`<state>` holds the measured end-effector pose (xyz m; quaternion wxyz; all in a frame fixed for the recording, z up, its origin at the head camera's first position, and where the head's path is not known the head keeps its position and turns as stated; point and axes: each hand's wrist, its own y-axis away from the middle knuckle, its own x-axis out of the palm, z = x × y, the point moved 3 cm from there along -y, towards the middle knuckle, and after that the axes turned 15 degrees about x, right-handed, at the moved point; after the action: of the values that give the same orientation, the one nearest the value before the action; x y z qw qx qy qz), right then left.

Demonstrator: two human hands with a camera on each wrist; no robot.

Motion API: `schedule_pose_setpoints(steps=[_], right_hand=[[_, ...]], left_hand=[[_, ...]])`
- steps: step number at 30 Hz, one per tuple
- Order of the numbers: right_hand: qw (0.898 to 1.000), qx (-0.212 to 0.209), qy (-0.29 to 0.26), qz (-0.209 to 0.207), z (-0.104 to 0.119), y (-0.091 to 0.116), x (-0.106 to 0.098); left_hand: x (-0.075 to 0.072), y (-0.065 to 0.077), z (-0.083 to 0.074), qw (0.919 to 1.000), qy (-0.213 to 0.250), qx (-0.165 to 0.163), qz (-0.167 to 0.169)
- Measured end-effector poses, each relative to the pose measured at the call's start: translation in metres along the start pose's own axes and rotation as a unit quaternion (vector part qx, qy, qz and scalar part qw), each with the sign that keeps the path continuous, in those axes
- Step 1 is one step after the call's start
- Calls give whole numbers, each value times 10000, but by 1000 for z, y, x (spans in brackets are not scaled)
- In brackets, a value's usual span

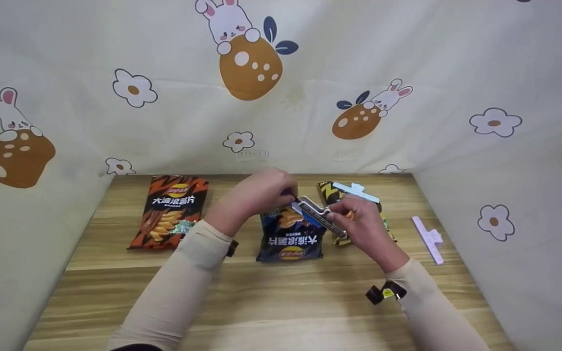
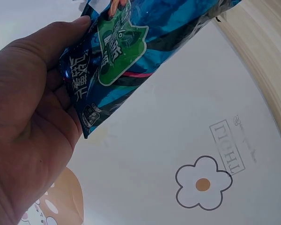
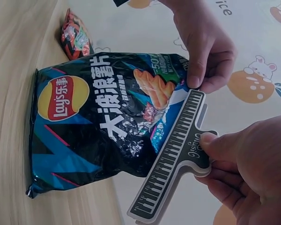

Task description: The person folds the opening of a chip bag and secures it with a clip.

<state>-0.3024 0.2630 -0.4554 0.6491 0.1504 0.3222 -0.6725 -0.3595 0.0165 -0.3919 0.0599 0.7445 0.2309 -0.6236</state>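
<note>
A dark blue bag of potato chips (image 1: 291, 239) stands in the middle of the table, its printed front upside down in the head view. My left hand (image 1: 264, 192) pinches a top corner of it between thumb and fingers; the left wrist view shows that corner of the bag (image 2: 145, 42) close up. In my right hand (image 1: 364, 222) is a long bag clip (image 3: 171, 154) with a piano-key pattern, pinched by its handles. The clip lies slantwise along the bag's folded top edge, one end beside the left fingertips.
At the left lies an orange and black chip bag (image 1: 171, 214). Partly behind my right hand is a black and yellow bag (image 1: 329, 192) with a light blue clip (image 1: 356, 191) on it. A purple clip (image 1: 427, 240) lies at the right. Patterned cloth (image 1: 173, 126) encloses the table's back and sides.
</note>
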Motion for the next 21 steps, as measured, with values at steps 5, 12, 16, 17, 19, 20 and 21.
schedule_pose_setpoints(steps=[5,12,16,17,19,20,21], right_hand=[[9999,13,99,-14,1,-2,2],[10000,-43,50,46,1,-3,6],[9999,-55,42,97,1,-4,7],[9999,-45,36,132,0,-4,8],[9998,-10,11,217,-2,-5,9],[9997,16,-16,262,-3,-5,9],[9995,44,-43,308,-4,-6,10]], left_hand=[[0,-1,0,10000,-56,50,1],[0,-2,-1,9999,-85,-2,59],[0,-2,0,9999,-88,-35,101],[0,-3,0,9999,-93,-46,115],[0,-3,0,9998,-81,-89,131],[0,-3,0,9998,-76,-104,135],[0,-3,0,9998,-80,-107,137]])
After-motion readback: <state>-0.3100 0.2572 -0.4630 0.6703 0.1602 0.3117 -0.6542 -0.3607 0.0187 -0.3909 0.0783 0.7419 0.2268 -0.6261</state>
